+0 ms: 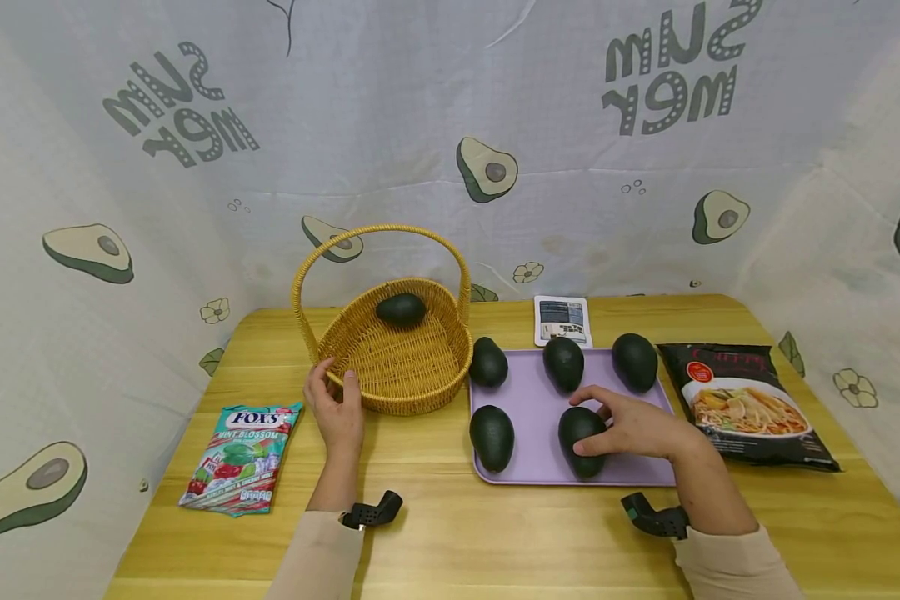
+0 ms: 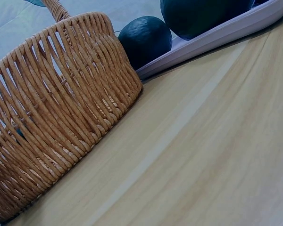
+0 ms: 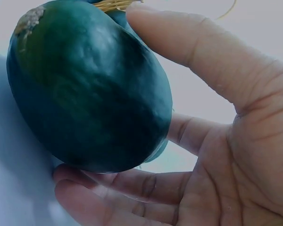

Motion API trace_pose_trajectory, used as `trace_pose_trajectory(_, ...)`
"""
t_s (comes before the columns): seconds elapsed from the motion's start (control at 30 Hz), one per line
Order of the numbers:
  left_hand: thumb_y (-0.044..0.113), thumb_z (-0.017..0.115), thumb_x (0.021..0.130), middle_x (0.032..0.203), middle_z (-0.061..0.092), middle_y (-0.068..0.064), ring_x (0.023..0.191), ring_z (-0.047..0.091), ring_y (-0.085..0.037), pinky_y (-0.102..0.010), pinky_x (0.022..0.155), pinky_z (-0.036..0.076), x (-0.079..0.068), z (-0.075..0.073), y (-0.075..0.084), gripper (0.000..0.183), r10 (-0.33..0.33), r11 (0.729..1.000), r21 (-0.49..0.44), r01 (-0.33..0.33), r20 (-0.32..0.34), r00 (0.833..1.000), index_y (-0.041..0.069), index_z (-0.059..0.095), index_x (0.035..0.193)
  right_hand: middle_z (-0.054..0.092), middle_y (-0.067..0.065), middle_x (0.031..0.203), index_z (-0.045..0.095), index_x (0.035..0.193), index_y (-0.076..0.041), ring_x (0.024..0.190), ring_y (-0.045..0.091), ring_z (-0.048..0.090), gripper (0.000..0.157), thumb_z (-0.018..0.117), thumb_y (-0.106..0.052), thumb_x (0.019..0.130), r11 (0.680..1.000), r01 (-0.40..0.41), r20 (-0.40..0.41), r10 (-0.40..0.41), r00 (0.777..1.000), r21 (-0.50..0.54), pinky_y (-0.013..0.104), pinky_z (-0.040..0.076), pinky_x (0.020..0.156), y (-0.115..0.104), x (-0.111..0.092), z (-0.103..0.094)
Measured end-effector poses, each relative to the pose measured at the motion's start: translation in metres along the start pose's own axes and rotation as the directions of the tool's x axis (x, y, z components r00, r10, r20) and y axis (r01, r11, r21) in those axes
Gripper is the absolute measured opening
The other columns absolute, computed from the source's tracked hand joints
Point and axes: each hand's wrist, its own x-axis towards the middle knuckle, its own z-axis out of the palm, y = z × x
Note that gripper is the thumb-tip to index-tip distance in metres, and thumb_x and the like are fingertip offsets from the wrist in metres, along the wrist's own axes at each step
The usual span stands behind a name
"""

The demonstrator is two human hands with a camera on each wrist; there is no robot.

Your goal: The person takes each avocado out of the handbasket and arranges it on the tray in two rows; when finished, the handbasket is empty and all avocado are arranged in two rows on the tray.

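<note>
My right hand grips a dark green avocado at the front of the lilac tray. In the right wrist view the thumb lies along one side of this avocado, with fingers below and behind it. Several other avocados lie on the tray, one at front left. My left hand holds the near left rim of a yellow woven basket with a tall handle. One avocado lies at the back inside it. The left wrist view shows mostly the basket's outer wall; that hand is almost wholly hidden there.
A Fox's candy bag lies left of the basket. To the tray's right is a black noodle packet. A small white-edged packet lies behind the tray. A printed cloth hangs behind the wooden table.
</note>
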Motion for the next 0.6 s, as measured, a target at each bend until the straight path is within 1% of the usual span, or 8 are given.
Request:
trace_pose_trajectory(0.13, 0.016, 0.058, 0.102, 0.152, 0.033, -0.010, 0.121, 0.045, -0.027, -0.030, 0.096, 0.039, 0.0005, 0.0000, -0.0013, 0.040, -0.001, 1.000, -0.001, 0.001, -0.003, 1.000, 0.004, 0.050, 0.139, 0.064, 0.019, 0.119, 0.051, 0.136, -0.018, 0.097, 0.027, 0.060, 0.068, 0.084, -0.041, 0.081, 1.000, -0.005, -0.010, 0.005, 1.000, -0.004, 0.039, 0.046, 0.078, 0.0017, -0.0010, -0.0012)
trace_pose_trajectory(0.27, 0.016, 0.058, 0.101, 0.152, 0.033, -0.010, 0.121, 0.046, -0.025, -0.028, 0.096, 0.040, 0.0003, -0.0001, -0.0017, 0.040, -0.003, 1.000, 0.000, 0.003, -0.004, 1.000, 0.005, 0.050, 0.139, 0.063, 0.019, 0.122, 0.053, 0.134, -0.020, 0.101, 0.028, 0.060, 0.065, 0.084, -0.042, 0.081, 1.000, -0.022, -0.017, 0.022, 1.000, 0.002, 0.039, 0.046, 0.079, 0.0012, -0.0016, -0.0018)
trace_pose_trajectory(0.47, 0.016, 0.059, 0.101, 0.152, 0.033, -0.011, 0.124, 0.046, -0.028, -0.030, 0.098, 0.039, -0.0003, 0.0000, -0.0006, 0.041, 0.003, 1.000, 0.002, -0.003, -0.004, 1.000, 0.006, 0.050, 0.140, 0.063, 0.019, 0.121, 0.053, 0.136, -0.018, 0.099, 0.028, 0.060, 0.067, 0.084, -0.040, 0.081, 1.000, 0.002, -0.010, -0.001, 1.000, 0.005, 0.038, 0.046, 0.078, -0.0001, -0.0022, -0.0020)
trace_pose_trajectory(0.6, 0.016, 0.058, 0.101, 0.152, 0.033, -0.010, 0.122, 0.045, -0.027, -0.029, 0.098, 0.039, 0.0001, 0.0001, -0.0008, 0.040, 0.009, 1.000, 0.002, -0.009, -0.003, 1.000, 0.005, 0.050, 0.139, 0.063, 0.020, 0.122, 0.052, 0.138, -0.017, 0.098, 0.026, 0.061, 0.069, 0.084, -0.039, 0.081, 1.000, 0.006, -0.006, -0.006, 1.000, 0.014, 0.038, 0.047, 0.078, -0.0004, -0.0031, -0.0024)
